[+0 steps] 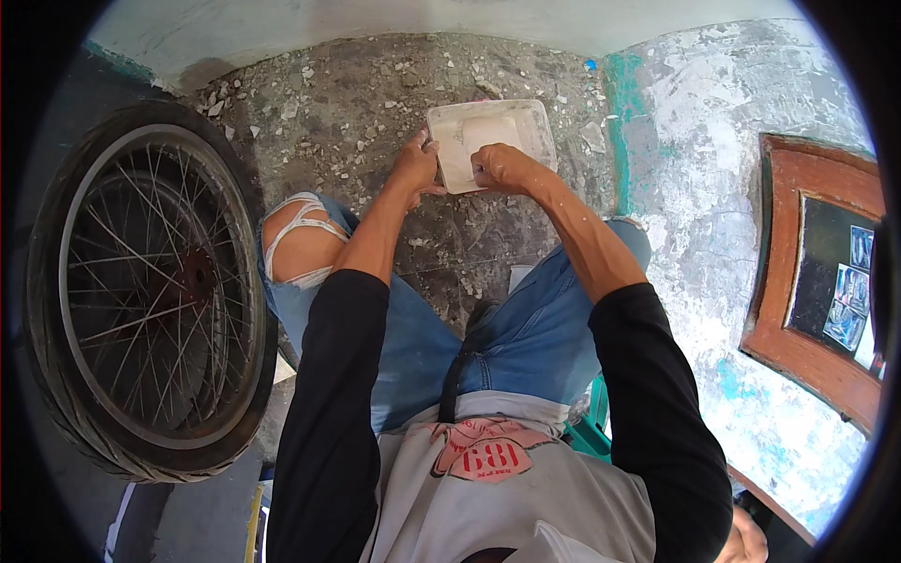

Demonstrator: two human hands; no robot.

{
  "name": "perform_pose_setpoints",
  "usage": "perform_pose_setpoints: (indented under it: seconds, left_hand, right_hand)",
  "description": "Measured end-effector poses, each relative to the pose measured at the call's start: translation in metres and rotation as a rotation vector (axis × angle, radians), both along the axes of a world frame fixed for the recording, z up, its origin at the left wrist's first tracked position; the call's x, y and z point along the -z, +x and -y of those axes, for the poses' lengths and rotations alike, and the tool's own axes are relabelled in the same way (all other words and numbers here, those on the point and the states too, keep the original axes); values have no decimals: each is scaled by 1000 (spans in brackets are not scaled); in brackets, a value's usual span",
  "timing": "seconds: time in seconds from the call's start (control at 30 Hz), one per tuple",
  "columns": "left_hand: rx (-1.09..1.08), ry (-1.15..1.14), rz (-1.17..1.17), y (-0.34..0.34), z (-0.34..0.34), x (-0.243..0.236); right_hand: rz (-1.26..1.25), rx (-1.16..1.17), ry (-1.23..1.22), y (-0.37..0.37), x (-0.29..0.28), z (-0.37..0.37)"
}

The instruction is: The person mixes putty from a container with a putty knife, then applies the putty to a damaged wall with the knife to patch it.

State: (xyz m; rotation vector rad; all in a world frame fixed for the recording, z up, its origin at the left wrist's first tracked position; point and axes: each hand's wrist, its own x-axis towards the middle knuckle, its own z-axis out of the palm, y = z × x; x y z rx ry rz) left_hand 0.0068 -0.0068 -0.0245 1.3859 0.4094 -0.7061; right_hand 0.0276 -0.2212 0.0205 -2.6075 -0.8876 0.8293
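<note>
Between my knees, a little beyond them, is a whitish rectangular plastic tub (539, 131) tilted slightly. Pale beige material (453, 137) coats its inside; whether this is powder or paste I cannot tell. My left hand (416, 169) grips the tub's left wall, thumb at the rim and fingers around the outside. Inside the near right part of the tub, my right hand (505, 170) is closed with its knuckles up. Whatever it may hold is hidden beneath the fingers.
Broken plaster chips (314, 113) litter the dark floor. Spoked wheels with black tyres (235, 169) stand close on my left. To the right is a peeling wall (694, 178) with a wooden frame (784, 244). A green plastic piece (589, 435) shows beside my right hip.
</note>
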Motion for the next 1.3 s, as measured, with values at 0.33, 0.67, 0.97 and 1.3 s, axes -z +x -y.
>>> perform_pose_setpoints:
  seconds: [0.33,0.67,0.97,1.3]
  left_hand:
    - [-20,16,-42,-3,-2,-8]
    - [-81,4,-45,-5,4,-19]
    - [-19,12,-8,-7,0,-21]
    - [-33,-1,-13,-3,3,-7]
  right_hand:
    - [-151,108,90,34,-61,28]
    - [376,184,-13,33,5,41]
    - [307,216,-94,20,0,60]
    - [86,85,-118,11,-8,66]
